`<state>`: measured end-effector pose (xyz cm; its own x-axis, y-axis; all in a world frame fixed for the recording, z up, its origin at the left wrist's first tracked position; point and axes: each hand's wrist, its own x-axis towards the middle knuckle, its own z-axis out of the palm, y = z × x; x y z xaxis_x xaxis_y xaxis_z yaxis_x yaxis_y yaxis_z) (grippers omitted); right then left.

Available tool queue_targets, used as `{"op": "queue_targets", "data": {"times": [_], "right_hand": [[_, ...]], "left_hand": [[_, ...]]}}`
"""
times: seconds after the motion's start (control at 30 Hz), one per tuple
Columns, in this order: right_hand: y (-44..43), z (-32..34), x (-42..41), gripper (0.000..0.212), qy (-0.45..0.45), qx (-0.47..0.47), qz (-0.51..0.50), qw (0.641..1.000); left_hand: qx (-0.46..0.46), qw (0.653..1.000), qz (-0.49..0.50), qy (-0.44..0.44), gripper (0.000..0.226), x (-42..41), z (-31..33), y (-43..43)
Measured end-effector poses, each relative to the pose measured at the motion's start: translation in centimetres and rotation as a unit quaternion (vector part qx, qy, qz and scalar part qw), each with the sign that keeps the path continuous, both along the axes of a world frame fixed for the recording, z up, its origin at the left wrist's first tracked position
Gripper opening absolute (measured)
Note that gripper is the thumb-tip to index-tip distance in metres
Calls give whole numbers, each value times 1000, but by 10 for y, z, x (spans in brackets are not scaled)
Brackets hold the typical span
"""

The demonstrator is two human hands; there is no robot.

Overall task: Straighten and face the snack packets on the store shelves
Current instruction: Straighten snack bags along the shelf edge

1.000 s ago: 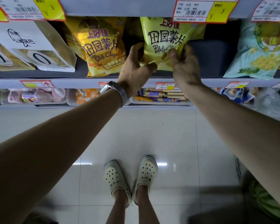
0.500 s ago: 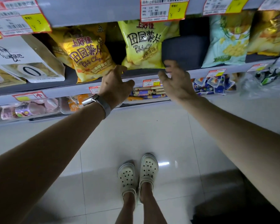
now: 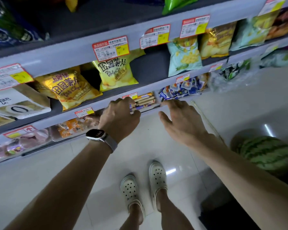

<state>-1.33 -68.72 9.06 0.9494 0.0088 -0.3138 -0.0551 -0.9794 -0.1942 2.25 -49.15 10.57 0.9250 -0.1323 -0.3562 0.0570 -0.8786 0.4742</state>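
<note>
A pale yellow potato chip packet (image 3: 116, 72) stands facing out on the middle shelf (image 3: 156, 83), with a golden chip packet (image 3: 70, 87) leaning to its left. A light blue snack packet (image 3: 184, 56) stands further right, past a gap. My left hand (image 3: 121, 117), with a watch on the wrist, hovers below the shelf edge with loosely curled fingers and holds nothing. My right hand (image 3: 179, 118) is spread in the air beside it, fingers relaxed, also holding nothing. Both hands are in front of the lower shelf, level with the stick-shaped sweets (image 3: 145, 101).
White packets (image 3: 15, 103) lie flat at the left of the middle shelf. Small blue sweets (image 3: 183, 88) and orange packets (image 3: 73, 127) fill bins on the lower shelf. More bags (image 3: 214, 42) stand at the right. A watermelon (image 3: 266, 151) sits on the tiled floor at the right, near my feet.
Both hands let go of the pale yellow packet and dropped away from the middle shelf to the lower shelf's level. The view swung up and left, so more shelves show.
</note>
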Motion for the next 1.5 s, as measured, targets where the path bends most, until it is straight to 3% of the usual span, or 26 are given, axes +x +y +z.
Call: {"op": "queue_targets", "data": {"times": [0.17, 0.37, 0.8, 1.07, 1.13, 1.23, 1.3, 1.43, 1.5], "right_hand": [[-54, 2, -1, 49, -14, -10, -6, 1000], [-135, -7, 5, 48, -27, -2, -19, 999], [-325, -47, 87, 43, -90, 11, -82, 993], [-377, -46, 142, 59, -50, 22, -113, 992], [-387, -53, 166, 68, -53, 91, -182, 978], [-392, -63, 200, 84, -69, 237, -336, 909], [-392, -71, 218, 98, -87, 283, -396, 869], [-394, -87, 243, 133, -126, 290, -413, 854], [-400, -97, 248, 138, -123, 301, -422, 846]], "left_hand": [[8, 1000, -1, -22, 48, -9, 2, -49], [26, 999, -15, -45, 34, -4, -13, -125], [-11, 1000, 3, 7, 39, 73, -49, -307], [-86, 994, 56, -21, 65, 121, -61, -350], [-115, 990, 81, -18, 69, 140, -72, -356], [-189, 970, 154, -21, 77, 169, -84, -366], [-207, 959, 190, -20, 86, 184, -89, -375], [-230, 948, 217, -35, 103, 206, -96, -387], [-244, 940, 237, -28, 101, 211, -101, -392]]}}
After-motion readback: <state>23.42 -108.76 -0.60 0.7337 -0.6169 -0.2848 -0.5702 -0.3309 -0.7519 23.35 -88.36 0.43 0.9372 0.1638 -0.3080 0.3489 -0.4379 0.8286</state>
